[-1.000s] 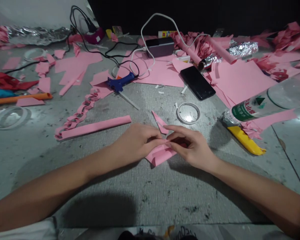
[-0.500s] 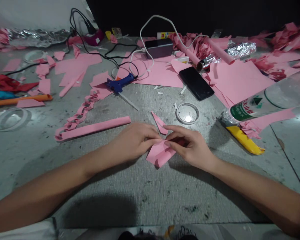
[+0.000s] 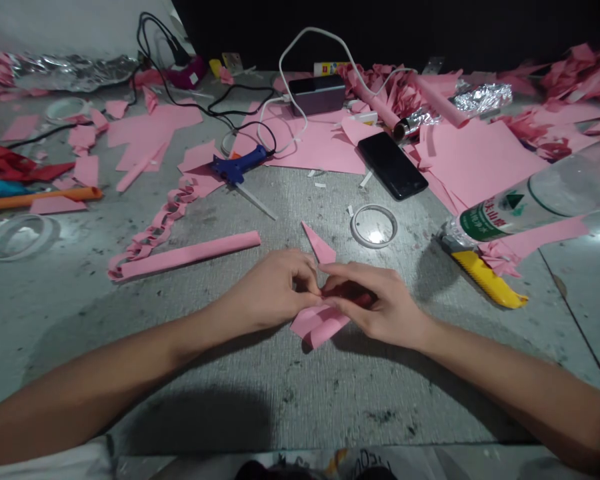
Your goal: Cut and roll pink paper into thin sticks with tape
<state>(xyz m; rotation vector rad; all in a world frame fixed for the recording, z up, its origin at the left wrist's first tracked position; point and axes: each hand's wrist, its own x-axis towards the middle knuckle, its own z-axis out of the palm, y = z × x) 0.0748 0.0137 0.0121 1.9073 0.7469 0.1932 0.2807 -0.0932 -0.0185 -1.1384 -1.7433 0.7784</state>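
Both hands meet over a small folded piece of pink paper (image 3: 325, 326) near the middle of the grey table (image 3: 330, 407). My left hand (image 3: 283, 287) pinches its upper edge from the left. From the right, my right hand (image 3: 375, 298) grips it between thumb and fingers, and the paper's right part is hidden under the palm. The lower part of the sheet curls toward me. A pointed pink scrap (image 3: 319, 243) lies just beyond the fingertips. Left of the hands rests a rolled pink paper tube (image 3: 195, 255) beside a folded pink paper chain (image 3: 155, 229).
A blue glue gun (image 3: 240, 165), a black phone (image 3: 393, 165) and a tape roll (image 3: 374, 226) lie beyond the hands. At the right are a plastic bottle (image 3: 525, 200) and a yellow cutter (image 3: 490, 279). Pink sheets, cables and foil cover the back.
Both hands have moved slightly toward me with the folded pink paper. The pointed scrap shows more fully, as the right fingers have come away from it.
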